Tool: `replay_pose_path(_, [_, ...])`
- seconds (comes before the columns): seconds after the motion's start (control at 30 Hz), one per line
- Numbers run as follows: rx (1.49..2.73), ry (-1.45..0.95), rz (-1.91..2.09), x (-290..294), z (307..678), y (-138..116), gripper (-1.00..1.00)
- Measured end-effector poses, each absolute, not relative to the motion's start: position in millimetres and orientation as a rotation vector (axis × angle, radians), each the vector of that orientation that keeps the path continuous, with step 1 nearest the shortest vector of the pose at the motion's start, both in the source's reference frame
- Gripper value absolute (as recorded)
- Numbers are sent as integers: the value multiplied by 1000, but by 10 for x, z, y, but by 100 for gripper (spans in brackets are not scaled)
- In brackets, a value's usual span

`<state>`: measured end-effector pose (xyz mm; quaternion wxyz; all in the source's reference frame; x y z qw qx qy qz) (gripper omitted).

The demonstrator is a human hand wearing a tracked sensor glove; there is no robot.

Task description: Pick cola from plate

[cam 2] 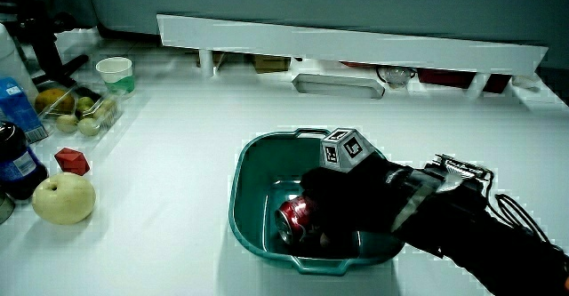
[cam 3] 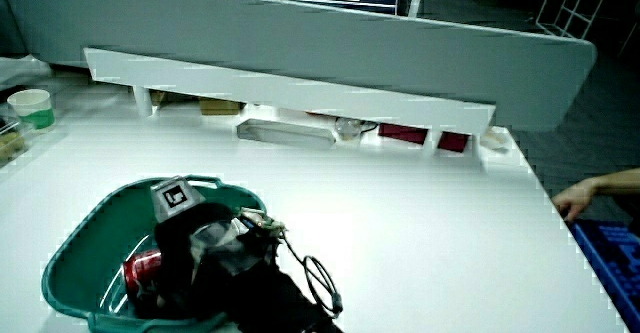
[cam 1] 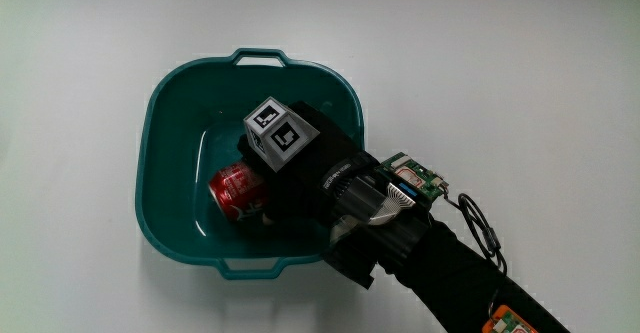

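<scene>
A red cola can (cam 1: 233, 188) lies on its side in a teal basin (cam 1: 160, 93) with two handles. The black-gloved hand (cam 1: 290, 188) reaches down into the basin from the person's side, and its fingers curl around the end of the can. The patterned cube (cam 1: 280, 133) sits on the back of the hand, above the can. Both side views show the can (cam 2: 292, 218) (cam 3: 142, 267) low in the basin (cam 2: 249, 167) (cam 3: 90, 223), partly covered by the hand (cam 2: 356, 198) (cam 3: 190, 243). The forearm carries a small circuit board (cam 1: 415, 178) and a cable.
In a side view, a pale round fruit (cam 2: 62, 198), a red faceted block (cam 2: 71, 161), a dark bottle (cam 2: 18, 163), a tray of small fruit (cam 2: 80, 109) and a paper cup (cam 2: 116, 72) stand near the table's edge. A low white partition (cam 2: 356, 43) closes the table.
</scene>
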<state>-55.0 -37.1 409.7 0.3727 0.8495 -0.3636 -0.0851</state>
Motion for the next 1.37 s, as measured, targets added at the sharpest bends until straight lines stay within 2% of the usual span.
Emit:
replay_pose_path(0.4, [2258,-991,-259,-566,4039,-320,100])
replay_pose_path(0.97, [2348,-1003,-167,-347,3793,-367,100])
replay_pose_path(1.17, [2445,-980,-16,-133,3593,-453,100])
replay_pose_path(1.23, [2428,-965,14,-50,3642,-492,100])
replay_pose_path(1.27, [2480,-961,57,-2,3524,-500,100])
replay_pose_path(1.3, [2464,-958,64,53,3591,-522,100])
replay_pose_path(1.33, [2385,-950,100,110,3723,-553,100])
replay_pose_path(1.37, [2490,-929,112,164,3540,-550,100])
